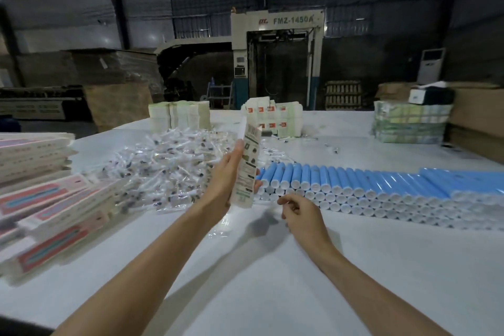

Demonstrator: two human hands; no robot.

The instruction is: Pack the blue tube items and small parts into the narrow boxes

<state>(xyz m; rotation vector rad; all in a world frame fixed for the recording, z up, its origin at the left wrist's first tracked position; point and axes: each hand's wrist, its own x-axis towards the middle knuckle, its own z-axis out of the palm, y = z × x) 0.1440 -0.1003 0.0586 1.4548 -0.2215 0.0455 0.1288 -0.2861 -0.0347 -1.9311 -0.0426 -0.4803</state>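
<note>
My left hand [223,180] holds a narrow printed box [248,161] upright above the white table [245,267], thumb on one side and fingertips wrapped round the other. My right hand [300,213] hovers just in front of the stacked blue tubes [368,185], fingers loosely curled; whether it holds anything is unclear. The tubes lie in layered rows with their white end caps facing me. A heap of small parts in clear plastic bags [169,166] is spread left of the held box.
Filled pink-and-blue boxes [51,204] are piled at the left table edge. Bundles of flat boxes [180,113] [275,114] stand at the far side, another bundle [409,124] at the far right. A large machine stands behind the table.
</note>
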